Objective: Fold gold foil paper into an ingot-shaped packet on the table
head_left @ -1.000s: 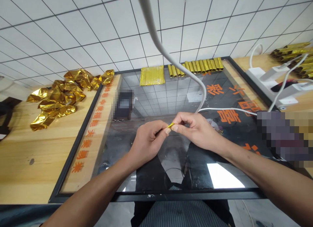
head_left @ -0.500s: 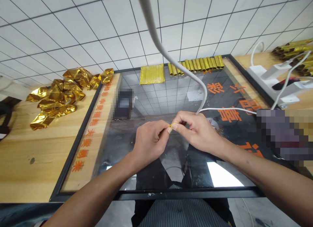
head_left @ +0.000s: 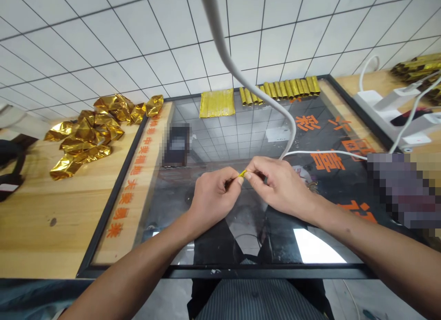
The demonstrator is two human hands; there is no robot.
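A small piece of gold paper (head_left: 242, 173) is pinched between both hands at the middle of the glass-topped surface; most of it hides behind the fingers. My left hand (head_left: 214, 191) closes thumb and forefinger on its left end. From the other side, my right hand (head_left: 279, 184) grips the right end the same way, fingertips nearly touching the left ones. Beyond the hands, by the wall, lies a flat sheet or stack of gold paper (head_left: 217, 104). Beside it several gold paper rolls (head_left: 289, 88) stand in a row.
Folded gold foil pieces (head_left: 87, 131) are heaped at left on the wooden table (head_left: 31, 237). A thick white cable (head_left: 237, 71) hangs down in front. At right are a white power strip (head_left: 389, 113), more gold rolls (head_left: 416, 65) and a blurred-out object (head_left: 401, 191). Another blurred-out dark object (head_left: 177, 145) lies left.
The view has shifted slightly, so things sit a little further right. More of the gold paper shows between my fingertips, which have parted slightly. Both hands keep their pinch.
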